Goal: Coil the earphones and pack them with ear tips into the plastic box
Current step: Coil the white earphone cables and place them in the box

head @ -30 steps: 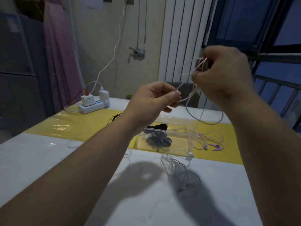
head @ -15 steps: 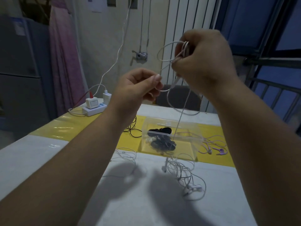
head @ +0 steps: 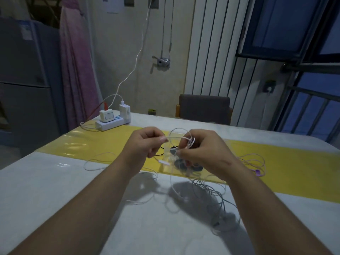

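earphones [head: 177, 137] with a white cord span the two grips, held in the air above the desk [head: 55, 190]. left grip [head: 145, 144] pinches one stretch of the cord between thumb and forefinger, its other fingers curled. right grip [head: 204, 153] is clenched round several small loops of the same cord, bunched at its fingertips. a loose loop arcs above them and a white inline remote [head: 163, 162] hangs below. under the grips the clear plastic box [head: 166, 155] sits on a yellow strip [head: 92, 142], with dark ear tips [head: 179, 163] inside. a grey cord tangle [head: 211, 192] lies on the desk just in front of the box, purple earphones [head: 257, 172] lie to its right, and a power strip [head: 110, 124] sits at the far left.
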`<control>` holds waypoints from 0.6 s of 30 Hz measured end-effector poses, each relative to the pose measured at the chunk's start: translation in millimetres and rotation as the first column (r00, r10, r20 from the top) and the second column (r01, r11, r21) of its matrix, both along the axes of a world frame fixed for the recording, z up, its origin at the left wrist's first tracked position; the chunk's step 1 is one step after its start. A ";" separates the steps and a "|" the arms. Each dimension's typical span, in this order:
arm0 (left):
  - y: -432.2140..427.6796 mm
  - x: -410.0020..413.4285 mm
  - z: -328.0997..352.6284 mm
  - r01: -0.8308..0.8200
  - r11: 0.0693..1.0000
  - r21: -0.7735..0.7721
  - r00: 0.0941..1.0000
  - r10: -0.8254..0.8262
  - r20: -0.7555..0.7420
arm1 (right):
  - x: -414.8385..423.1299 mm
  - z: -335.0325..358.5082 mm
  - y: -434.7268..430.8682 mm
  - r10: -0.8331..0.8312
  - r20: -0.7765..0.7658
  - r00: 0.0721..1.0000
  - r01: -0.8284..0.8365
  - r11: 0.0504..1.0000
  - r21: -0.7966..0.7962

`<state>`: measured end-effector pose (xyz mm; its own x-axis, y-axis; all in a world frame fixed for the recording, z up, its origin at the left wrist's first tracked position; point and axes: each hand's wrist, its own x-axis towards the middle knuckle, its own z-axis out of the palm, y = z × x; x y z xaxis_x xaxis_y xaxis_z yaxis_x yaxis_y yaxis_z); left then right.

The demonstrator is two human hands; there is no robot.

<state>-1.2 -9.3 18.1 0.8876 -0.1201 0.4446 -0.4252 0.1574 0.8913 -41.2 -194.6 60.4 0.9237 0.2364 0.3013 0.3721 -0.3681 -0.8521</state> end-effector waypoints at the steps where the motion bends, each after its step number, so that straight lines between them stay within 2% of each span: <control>1: 2.2 1.8 -5.8 0.006 1.000 0.010 1.000 -0.006 -0.005 | 1.7 -7.5 -1.3 0.023 -0.024 0.999 -0.022 0.998 0.056; 5: 7.0 5.1 -17.3 -0.033 0.999 -0.002 0.999 0.033 -0.027 | 5.6 -30.9 -8.1 0.054 -0.057 0.997 -0.038 0.970 0.241; 10: 2.5 6.4 -21.5 -0.193 0.981 0.026 0.980 0.191 0.049 | 10.3 -38.0 -19.7 -0.004 -0.020 1.000 0.009 0.956 0.293; 15: -2.7 2.9 -17.2 -0.136 0.973 -0.188 0.990 0.126 -0.062 | 11.4 -37.4 -22.0 -0.040 -0.001 0.999 0.038 0.945 0.324; 18: -0.1 1.4 -12.5 -0.222 0.959 -0.174 0.975 0.219 -0.036 | 10.8 -34.8 -25.2 -0.007 -0.066 0.998 0.034 0.911 0.412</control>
